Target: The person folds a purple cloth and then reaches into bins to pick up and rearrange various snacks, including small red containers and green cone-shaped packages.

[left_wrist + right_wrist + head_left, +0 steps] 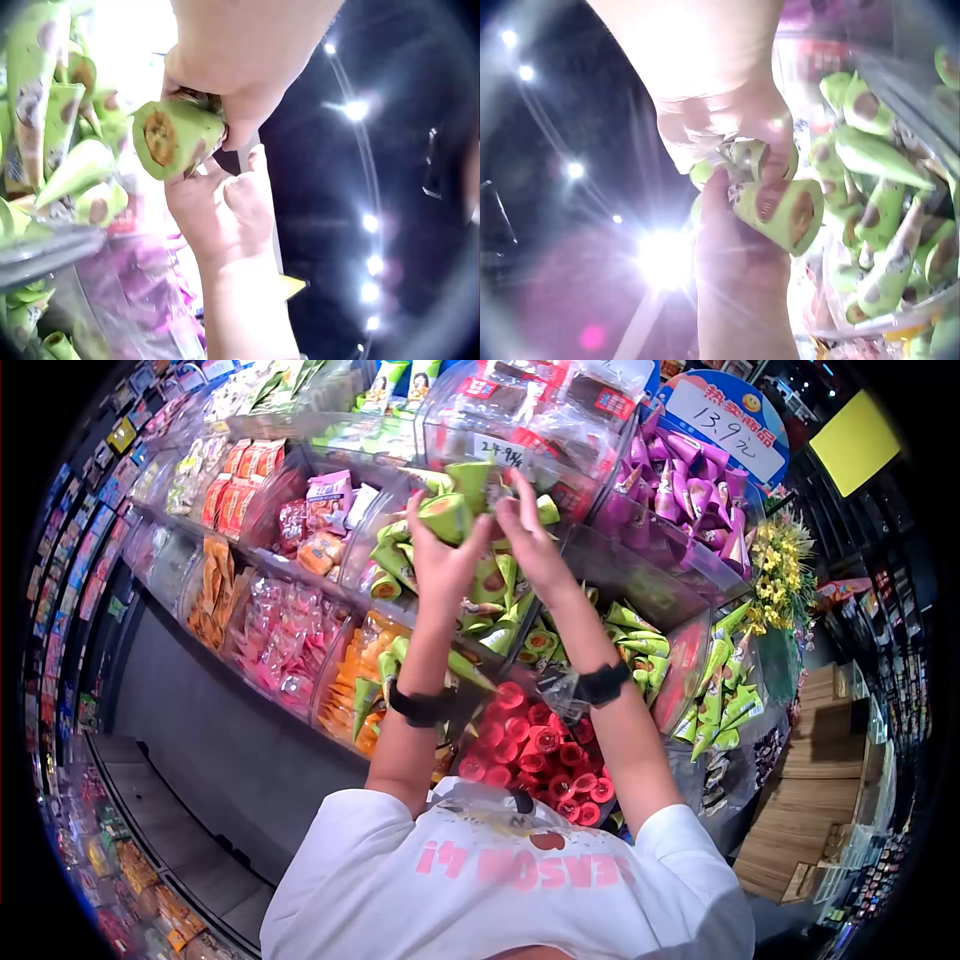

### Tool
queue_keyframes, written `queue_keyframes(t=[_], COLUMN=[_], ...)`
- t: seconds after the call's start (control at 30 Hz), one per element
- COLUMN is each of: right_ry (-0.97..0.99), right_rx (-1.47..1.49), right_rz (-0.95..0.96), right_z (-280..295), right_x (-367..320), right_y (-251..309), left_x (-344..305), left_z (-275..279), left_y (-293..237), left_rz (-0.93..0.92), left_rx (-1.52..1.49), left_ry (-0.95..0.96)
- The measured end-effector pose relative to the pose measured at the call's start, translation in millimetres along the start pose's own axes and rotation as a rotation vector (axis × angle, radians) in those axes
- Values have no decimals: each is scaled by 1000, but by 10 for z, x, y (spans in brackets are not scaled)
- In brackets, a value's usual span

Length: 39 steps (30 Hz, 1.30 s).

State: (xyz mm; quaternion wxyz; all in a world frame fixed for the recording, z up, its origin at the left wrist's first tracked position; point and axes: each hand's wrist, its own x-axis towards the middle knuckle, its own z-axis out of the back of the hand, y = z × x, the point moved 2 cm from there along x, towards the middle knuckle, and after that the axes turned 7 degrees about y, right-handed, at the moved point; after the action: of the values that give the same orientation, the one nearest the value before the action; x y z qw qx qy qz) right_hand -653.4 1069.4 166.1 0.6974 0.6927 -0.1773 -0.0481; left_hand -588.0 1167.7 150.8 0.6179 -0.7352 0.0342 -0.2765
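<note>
Both hands are raised above the middle of the candy bins in the head view. My left hand (448, 565) grips a green cone-shaped snack packet (445, 518), its round flat end turned out. That end carries a brown, avocado-like picture, plain on the packet (169, 139) in the left wrist view. Close against it, my right hand (532, 545) has its fingers and thumb around a second green cone packet (470, 482). In the right wrist view this packet (751, 157) is partly hidden under the fingers. More green cone packets (490, 585) lie in the bin just below.
Purple cone packets (680, 480) fill a bin at the back right, beside yellow flowers (780, 565). Red-lidded cups (545, 750) sit near the body. Pink-wrapped sweets (290, 625) lie to the left. A price card (500, 450) stands behind the hands, and clear dividers separate the bins.
</note>
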Motion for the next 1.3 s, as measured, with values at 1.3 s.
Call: queue_keyframes(t=[1.3], right_ry=[-792], right_rx=[-651], right_rz=[-785], right_z=[2269], right_x=[-2218], right_y=[-1310], left_x=[-752], left_z=[-240], left_y=[-179], left_rz=[-227], left_rx=[-149], left_ry=[198])
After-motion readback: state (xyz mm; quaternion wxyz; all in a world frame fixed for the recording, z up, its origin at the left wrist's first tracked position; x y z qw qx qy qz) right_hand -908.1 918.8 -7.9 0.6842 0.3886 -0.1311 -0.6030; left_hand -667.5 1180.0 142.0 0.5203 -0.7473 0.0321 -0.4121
